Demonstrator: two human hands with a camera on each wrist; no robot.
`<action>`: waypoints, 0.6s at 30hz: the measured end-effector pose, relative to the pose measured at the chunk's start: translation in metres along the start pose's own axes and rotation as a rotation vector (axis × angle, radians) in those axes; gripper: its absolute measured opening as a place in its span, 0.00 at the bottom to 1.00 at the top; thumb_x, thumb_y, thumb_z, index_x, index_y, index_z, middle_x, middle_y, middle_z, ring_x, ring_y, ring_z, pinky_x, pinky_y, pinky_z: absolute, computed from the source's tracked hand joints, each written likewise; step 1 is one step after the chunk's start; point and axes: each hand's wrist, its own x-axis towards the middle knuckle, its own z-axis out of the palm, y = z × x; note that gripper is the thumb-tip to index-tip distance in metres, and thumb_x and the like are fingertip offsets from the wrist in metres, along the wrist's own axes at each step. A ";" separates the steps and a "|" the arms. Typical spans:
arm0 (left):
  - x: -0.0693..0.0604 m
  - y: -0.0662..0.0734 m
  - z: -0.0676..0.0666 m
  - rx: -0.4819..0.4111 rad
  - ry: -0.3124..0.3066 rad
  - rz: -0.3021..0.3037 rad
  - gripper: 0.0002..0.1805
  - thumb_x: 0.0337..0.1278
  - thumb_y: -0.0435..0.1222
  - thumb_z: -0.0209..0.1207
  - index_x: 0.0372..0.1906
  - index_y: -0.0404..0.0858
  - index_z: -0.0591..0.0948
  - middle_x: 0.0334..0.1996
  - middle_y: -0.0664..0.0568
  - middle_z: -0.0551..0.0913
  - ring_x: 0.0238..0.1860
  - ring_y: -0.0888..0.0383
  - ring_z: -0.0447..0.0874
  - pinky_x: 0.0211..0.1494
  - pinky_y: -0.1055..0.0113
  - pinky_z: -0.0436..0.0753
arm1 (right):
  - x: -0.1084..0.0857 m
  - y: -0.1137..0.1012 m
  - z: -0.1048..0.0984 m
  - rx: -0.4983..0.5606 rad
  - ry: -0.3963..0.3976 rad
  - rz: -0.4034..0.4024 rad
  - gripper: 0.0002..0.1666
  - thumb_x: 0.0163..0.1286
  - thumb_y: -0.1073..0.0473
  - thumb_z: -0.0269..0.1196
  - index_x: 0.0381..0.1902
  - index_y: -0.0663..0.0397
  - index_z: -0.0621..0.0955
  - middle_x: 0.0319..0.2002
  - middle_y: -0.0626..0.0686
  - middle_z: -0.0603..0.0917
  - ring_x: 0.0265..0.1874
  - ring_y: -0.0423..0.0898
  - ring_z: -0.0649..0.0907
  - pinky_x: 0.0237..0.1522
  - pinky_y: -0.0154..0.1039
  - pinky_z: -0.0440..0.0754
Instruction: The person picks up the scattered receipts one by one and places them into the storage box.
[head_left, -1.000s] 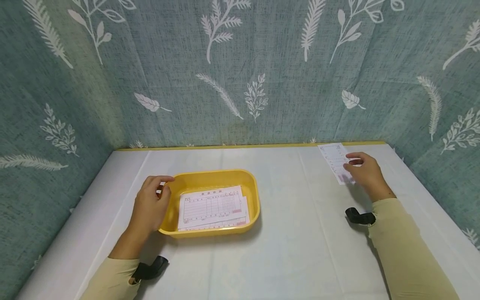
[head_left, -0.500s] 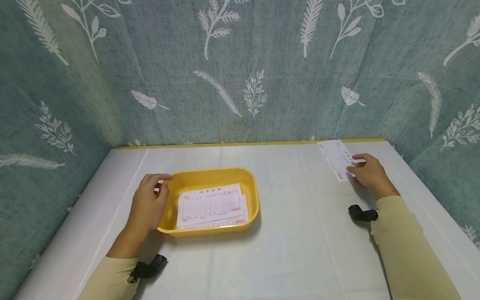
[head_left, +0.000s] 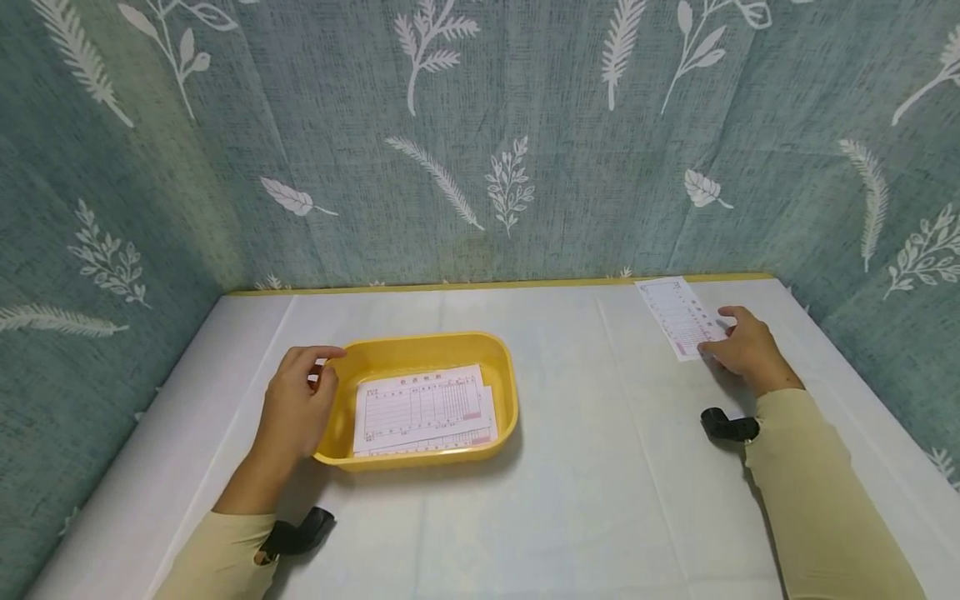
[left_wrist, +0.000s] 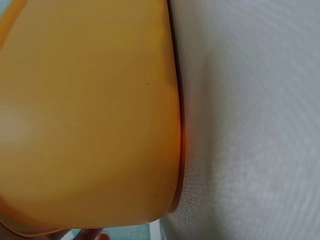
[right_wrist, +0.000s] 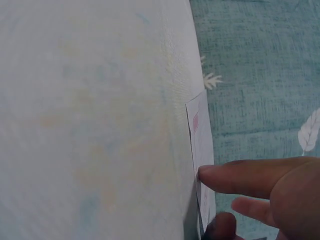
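My left hand (head_left: 297, 406) holds the left end of a yellow plastic basin (head_left: 420, 458), its fingertips at the rim. At least two printed receipt slips (head_left: 420, 408) lie overlapping inside it. The left wrist view is filled by the basin wall (left_wrist: 90, 115), with only bits of fingers at the bottom. On the right, one more receipt slip (head_left: 678, 317) lies at the back of the table. My right hand (head_left: 746, 350) is at its near right edge, thumb touching the slip, index finger arched apart from the thumb. The right wrist view shows the thumb (right_wrist: 240, 177) on the slip (right_wrist: 201, 145).
A white cloth (head_left: 585, 500) covers the table, with a yellow strip (head_left: 525, 285) along its back edge. Green leaf-patterned fabric (head_left: 480, 167) rises behind and at both sides. Each wrist wears a black camera mount (head_left: 300, 533).
My right hand has shifted a little to the right over the slip, and its index finger has moved away from the thumb. The slip stays about in place. My left hand has stayed at the basin.
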 end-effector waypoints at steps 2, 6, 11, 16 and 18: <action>0.000 0.000 0.000 0.001 -0.003 -0.005 0.17 0.71 0.35 0.47 0.56 0.39 0.81 0.52 0.42 0.76 0.44 0.50 0.76 0.45 0.64 0.74 | -0.001 0.001 0.000 -0.032 0.004 -0.018 0.47 0.66 0.61 0.62 0.74 0.74 0.52 0.62 0.81 0.66 0.56 0.69 0.71 0.58 0.63 0.73; 0.000 0.000 0.000 0.000 -0.005 -0.011 0.17 0.72 0.35 0.47 0.56 0.39 0.81 0.53 0.42 0.76 0.44 0.50 0.76 0.46 0.62 0.74 | -0.002 0.001 0.000 -0.064 0.008 -0.034 0.48 0.67 0.61 0.61 0.75 0.75 0.50 0.60 0.80 0.68 0.54 0.70 0.73 0.56 0.64 0.73; 0.000 0.000 0.000 -0.002 -0.006 -0.015 0.17 0.72 0.35 0.47 0.57 0.40 0.81 0.53 0.42 0.76 0.45 0.50 0.76 0.46 0.63 0.74 | -0.002 -0.001 0.000 -0.068 0.005 -0.003 0.48 0.68 0.60 0.61 0.75 0.74 0.49 0.61 0.80 0.68 0.55 0.69 0.73 0.55 0.63 0.75; 0.000 0.000 0.000 -0.002 -0.002 -0.006 0.17 0.72 0.35 0.47 0.56 0.40 0.81 0.53 0.43 0.76 0.44 0.51 0.75 0.44 0.68 0.73 | -0.003 -0.004 0.000 -0.072 -0.011 0.033 0.48 0.68 0.60 0.61 0.75 0.74 0.49 0.63 0.80 0.67 0.59 0.70 0.72 0.59 0.63 0.73; 0.000 0.000 0.000 -0.005 0.005 -0.001 0.17 0.72 0.35 0.47 0.56 0.40 0.81 0.52 0.42 0.76 0.43 0.51 0.75 0.44 0.67 0.73 | -0.004 -0.005 0.000 -0.064 -0.009 0.038 0.48 0.68 0.61 0.60 0.75 0.74 0.49 0.63 0.80 0.67 0.59 0.70 0.72 0.59 0.64 0.73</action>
